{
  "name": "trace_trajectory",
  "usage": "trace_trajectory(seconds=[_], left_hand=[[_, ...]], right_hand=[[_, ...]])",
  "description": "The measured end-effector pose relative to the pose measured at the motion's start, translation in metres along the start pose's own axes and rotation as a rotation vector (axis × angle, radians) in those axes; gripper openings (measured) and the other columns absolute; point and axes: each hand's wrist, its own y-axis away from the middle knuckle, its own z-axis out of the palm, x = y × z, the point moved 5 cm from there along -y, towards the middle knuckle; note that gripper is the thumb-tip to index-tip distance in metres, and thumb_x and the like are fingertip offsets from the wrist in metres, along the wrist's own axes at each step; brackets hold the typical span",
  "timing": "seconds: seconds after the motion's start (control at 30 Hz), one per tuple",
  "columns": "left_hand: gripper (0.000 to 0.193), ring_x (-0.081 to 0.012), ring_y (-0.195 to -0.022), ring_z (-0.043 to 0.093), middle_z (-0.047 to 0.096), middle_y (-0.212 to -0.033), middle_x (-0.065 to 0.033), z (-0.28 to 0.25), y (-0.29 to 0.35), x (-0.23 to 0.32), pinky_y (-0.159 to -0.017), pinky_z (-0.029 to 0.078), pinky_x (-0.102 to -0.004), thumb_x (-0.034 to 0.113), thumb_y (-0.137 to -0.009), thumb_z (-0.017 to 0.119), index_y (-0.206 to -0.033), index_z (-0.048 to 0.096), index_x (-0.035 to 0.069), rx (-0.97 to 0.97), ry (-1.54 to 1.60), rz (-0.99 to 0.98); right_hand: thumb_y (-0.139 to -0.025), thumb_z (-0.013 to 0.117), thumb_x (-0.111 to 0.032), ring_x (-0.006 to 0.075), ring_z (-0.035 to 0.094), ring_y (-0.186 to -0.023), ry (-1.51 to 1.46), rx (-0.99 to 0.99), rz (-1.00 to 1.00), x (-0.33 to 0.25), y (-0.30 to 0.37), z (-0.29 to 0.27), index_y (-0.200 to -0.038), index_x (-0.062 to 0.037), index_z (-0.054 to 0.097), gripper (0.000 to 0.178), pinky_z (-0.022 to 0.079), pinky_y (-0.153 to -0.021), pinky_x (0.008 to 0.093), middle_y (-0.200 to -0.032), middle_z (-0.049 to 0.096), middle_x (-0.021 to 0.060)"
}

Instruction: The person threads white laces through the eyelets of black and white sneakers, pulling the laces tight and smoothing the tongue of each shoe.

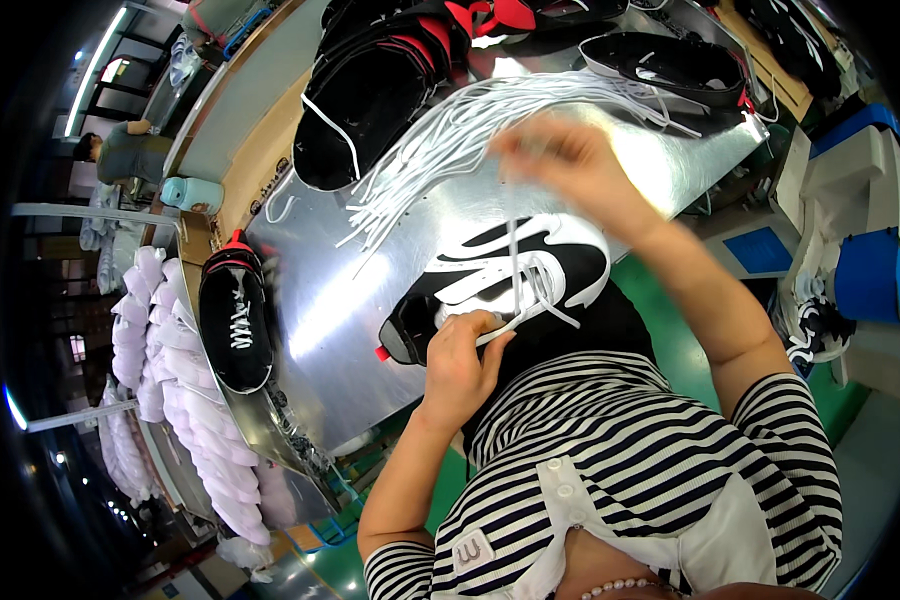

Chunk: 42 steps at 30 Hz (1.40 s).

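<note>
A black and white sneaker (580, 245) with a red heel tab lies at the table's near edge, its toe to the right. My left hand (458, 362) is at the shoe's opening, with thumb and forefinger pinched on a white shoelace (540, 285) beside the tongue. The lace runs through the upper eyelets, and one strand rises from it towards my right hand (565, 165). That hand is raised above the shoe, its fingers smeared by motion, so whether they grip the strand cannot be made out.
A bundle of loose white laces (440, 135) spreads across the metal table (340, 290). Black shoe uppers (355, 100) are stacked behind it, and another black shoe (665, 68) lies at the far right. A laced black shoe (236, 315) stands at the left edge, near white stacked pieces (185, 390).
</note>
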Motion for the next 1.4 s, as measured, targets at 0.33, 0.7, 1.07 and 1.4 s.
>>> trace_trajectory(seconds=[0.33, 0.7, 1.07, 1.4], left_hand=[[0.046, -0.0109, -0.082, 0.063, 0.07, -0.093, -0.0121, 0.008, -0.015, -0.027, -0.072, 0.05, -0.0252, 0.01, -0.086, 0.075, -0.123, 0.05, -0.001, 0.271, 0.175, -0.641], [0.04, -0.0224, -0.078, 0.053, 0.064, -0.088, -0.0072, 0.01, -0.011, -0.022, -0.077, 0.041, -0.0352, 0.021, -0.073, 0.084, -0.103, 0.064, 0.004, 0.446, 0.024, -0.599], [0.04, -0.0198, -0.099, 0.062, 0.065, -0.104, -0.0115, 0.018, -0.009, -0.005, -0.087, 0.045, -0.0316, 0.006, -0.085, 0.073, -0.121, 0.056, -0.002, 0.338, -0.07, -0.427], [0.039, -0.0149, -0.096, 0.064, 0.067, -0.103, -0.0145, 0.014, -0.019, -0.028, -0.086, 0.05, -0.0275, -0.004, -0.086, 0.067, -0.121, 0.05, -0.003, 0.461, 0.572, -0.722]], right_hand=[[-0.09, 0.067, -0.01, 0.0076, 0.06, -0.081, 0.199, -0.26, 0.428, 0.07, 0.048, 0.05, -0.095, -0.0007, 0.067, 0.011, 0.048, -0.075, 0.0245, -0.089, 0.066, 0.0016], [-0.096, 0.06, -0.015, 0.0212, 0.065, -0.074, 0.512, -0.326, 0.169, 0.036, 0.068, 0.032, -0.101, -0.0039, 0.057, 0.012, 0.049, -0.067, 0.0317, -0.084, 0.066, 0.0108], [-0.084, 0.067, -0.014, 0.033, 0.067, -0.065, 1.038, -0.508, 0.002, 0.038, 0.058, 0.069, -0.101, 0.0047, 0.047, 0.033, 0.05, -0.051, 0.0415, -0.071, 0.065, 0.0158], [-0.091, 0.063, -0.018, 0.0317, 0.066, -0.073, 0.809, -0.215, 0.151, 0.016, 0.072, 0.015, -0.104, -0.0043, 0.059, 0.019, 0.05, -0.062, 0.04, -0.084, 0.068, 0.0118]])
